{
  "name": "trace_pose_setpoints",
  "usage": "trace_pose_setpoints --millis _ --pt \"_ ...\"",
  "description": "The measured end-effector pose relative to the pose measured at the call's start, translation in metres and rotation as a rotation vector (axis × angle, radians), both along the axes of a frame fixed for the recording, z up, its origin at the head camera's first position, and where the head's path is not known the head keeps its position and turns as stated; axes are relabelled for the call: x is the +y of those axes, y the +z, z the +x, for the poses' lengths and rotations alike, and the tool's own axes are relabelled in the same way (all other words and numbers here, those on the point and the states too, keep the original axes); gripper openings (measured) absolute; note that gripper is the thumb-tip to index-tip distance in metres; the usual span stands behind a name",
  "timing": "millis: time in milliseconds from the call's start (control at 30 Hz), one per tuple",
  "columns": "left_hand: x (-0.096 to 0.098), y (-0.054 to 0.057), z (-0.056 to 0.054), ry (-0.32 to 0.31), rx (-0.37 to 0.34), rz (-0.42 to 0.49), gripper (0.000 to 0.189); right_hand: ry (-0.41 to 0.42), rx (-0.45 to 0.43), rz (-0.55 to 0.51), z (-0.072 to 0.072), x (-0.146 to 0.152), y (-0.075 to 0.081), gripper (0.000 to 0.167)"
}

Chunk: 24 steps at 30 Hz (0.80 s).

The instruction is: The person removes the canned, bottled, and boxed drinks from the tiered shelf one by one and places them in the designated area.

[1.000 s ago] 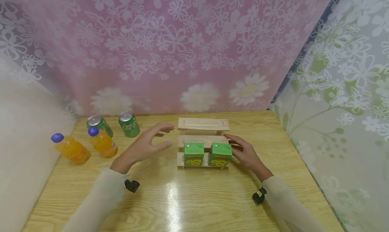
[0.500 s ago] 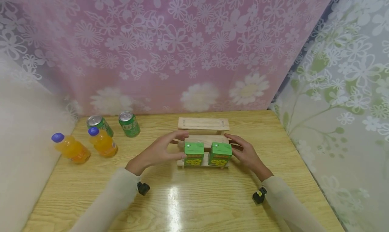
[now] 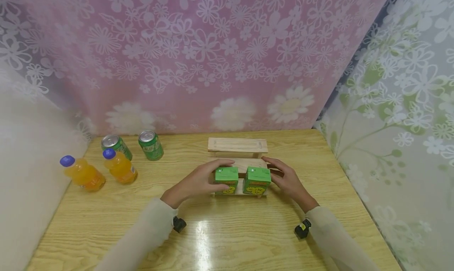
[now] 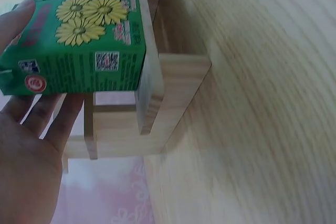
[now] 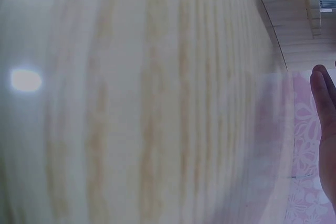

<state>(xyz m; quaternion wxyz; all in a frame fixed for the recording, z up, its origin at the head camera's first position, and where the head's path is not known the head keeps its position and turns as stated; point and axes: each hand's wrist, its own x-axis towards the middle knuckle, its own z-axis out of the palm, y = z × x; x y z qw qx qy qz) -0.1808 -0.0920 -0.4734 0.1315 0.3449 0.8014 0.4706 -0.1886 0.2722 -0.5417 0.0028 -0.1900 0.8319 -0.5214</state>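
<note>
My left hand [image 3: 196, 183] holds the left green drink carton [image 3: 226, 174], which stands on the lowest step of a small wooden stepped rack [image 3: 237, 144]. In the left wrist view the thumb lies across the flowered front of this carton [image 4: 79, 61] and the fingers reach behind it. A second green drink carton [image 3: 257, 176] stands to its right on that step. My right hand [image 3: 290, 181] rests at the rack's right end, beside the second carton, its fingertips at the middle step. Only part of the right hand [image 5: 326, 129] shows in the right wrist view, with straight fingers.
Two orange drink bottles with blue caps, a left one [image 3: 85, 175] and a right one [image 3: 121, 167], stand at the table's left. Behind them are two green cans, one partly hidden [image 3: 122, 148] and one apart [image 3: 151, 146]. A pink flowered curtain [image 3: 198, 66] hangs behind the table.
My left hand has moved right from beside the rack to the left carton and now has thumb and fingers around it. The right hand has stayed at the rack's right end.
</note>
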Motion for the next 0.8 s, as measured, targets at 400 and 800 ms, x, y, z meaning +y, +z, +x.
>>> trace_pose_setpoints --millis 400,800 --pt "0.01 -0.012 -0.001 0.012 0.001 -0.016 0.076 0.007 0.009 -0.001 0.0 0.0 -0.001 0.055" --pt "0.009 -0.013 0.0 0.041 0.021 -0.002 0.072 0.009 0.006 -0.005 0.0 0.0 -0.001 0.055"
